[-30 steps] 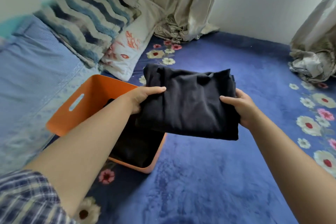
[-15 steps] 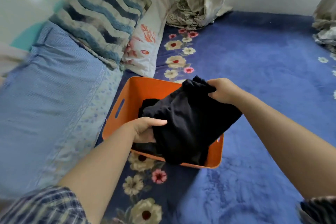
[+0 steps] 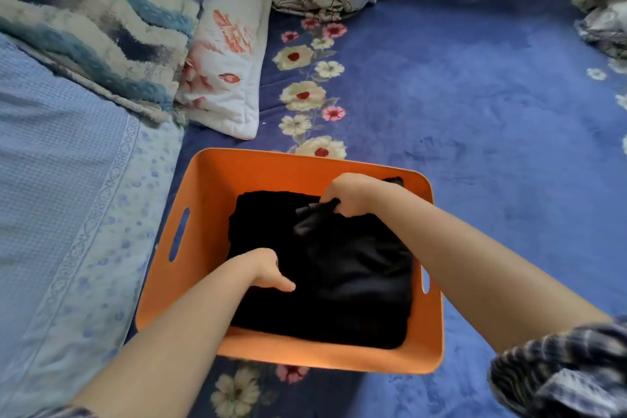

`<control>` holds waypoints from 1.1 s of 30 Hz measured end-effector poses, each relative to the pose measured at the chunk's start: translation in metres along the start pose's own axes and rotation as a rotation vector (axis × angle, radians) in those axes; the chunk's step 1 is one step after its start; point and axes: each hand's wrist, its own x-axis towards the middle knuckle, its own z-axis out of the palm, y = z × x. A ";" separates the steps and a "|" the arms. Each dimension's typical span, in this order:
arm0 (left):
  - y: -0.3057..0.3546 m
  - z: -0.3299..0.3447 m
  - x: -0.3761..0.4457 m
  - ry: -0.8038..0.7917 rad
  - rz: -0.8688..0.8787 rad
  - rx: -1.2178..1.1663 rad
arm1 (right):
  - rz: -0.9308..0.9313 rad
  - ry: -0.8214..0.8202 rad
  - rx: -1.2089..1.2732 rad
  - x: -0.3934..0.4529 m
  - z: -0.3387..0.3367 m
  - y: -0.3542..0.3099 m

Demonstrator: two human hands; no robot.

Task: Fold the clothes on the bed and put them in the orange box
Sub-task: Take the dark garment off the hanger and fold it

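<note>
Black clothes (image 3: pixel 339 275) fill the orange box (image 3: pixel 210 200); right hand (image 3: pixel 353 195) pinches them, left hand (image 3: pixel 268 270) presses with relaxed fingers.

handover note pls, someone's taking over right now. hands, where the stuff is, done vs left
Left hand: inside the orange box, resting on the near left part of the black clothes; thumb points right, the fingers look tucked into the fabric, grip unclear.
Right hand: fingers pinch a bunched fold of the black clothes at the far side of the box.
Box sits on the blue floral bed cover, beside the pillows.
Done: folded black clothes are down in the box.
Left: flatten the bunched fold, let go, pull both hands out. No other loose garment clearly identifiable in view.
</note>
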 end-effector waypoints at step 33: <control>0.052 0.034 0.059 1.047 0.503 0.055 | 0.611 0.726 0.192 -0.028 0.126 -0.003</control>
